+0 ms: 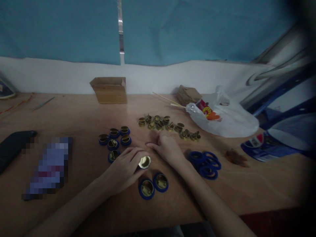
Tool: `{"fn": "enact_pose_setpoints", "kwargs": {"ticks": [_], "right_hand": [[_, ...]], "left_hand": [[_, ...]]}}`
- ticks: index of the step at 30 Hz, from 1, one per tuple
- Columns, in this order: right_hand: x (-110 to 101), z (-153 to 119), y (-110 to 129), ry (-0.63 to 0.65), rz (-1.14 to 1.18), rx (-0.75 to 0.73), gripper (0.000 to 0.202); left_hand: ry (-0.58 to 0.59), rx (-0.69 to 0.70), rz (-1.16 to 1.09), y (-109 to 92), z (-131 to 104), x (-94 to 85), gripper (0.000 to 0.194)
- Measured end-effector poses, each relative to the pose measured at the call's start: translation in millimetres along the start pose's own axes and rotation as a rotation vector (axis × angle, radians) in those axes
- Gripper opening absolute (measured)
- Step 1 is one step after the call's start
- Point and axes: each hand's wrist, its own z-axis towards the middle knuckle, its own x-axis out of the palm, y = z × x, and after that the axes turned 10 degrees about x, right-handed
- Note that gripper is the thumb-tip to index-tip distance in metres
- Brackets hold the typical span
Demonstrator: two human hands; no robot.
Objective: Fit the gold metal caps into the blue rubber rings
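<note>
My left hand (127, 164) is closed around a round gold metal cap (144, 162), whose shiny open face points up at its fingertips. My right hand (166, 147) is over the table, its thumb held out to the left and its other fingers partly hidden. It is nearest to a group of loose round gold caps with small raised clips (160, 125). Two gold caps set in blue rings (146, 188) lie just in front of my left hand. Several more ringed caps (113, 144) lie beyond it to the left.
Loose blue rings (208, 169) lie by my right forearm. A cardboard box (110, 92) stands at the back. On the right are a white plastic bag (229, 115), a blue tub (259, 148) and a brown scrap (236, 157). A dark phone (14, 144) is at left.
</note>
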Motion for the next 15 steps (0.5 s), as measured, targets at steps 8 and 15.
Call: {"fn": "enact_pose_setpoints", "kwargs": {"ticks": [8, 15], "right_hand": [[1.7, 2.0, -1.4, -0.007, 0.002, -0.016, 0.037], [2.6, 1.7, 0.5, 0.005, 0.017, 0.0, 0.034]], "left_hand": [[-0.011, 0.001, 0.001, -0.6, 0.5, -0.6, 0.027], [-0.012, 0.001, 0.013, 0.1, -0.4, 0.4, 0.029]]}}
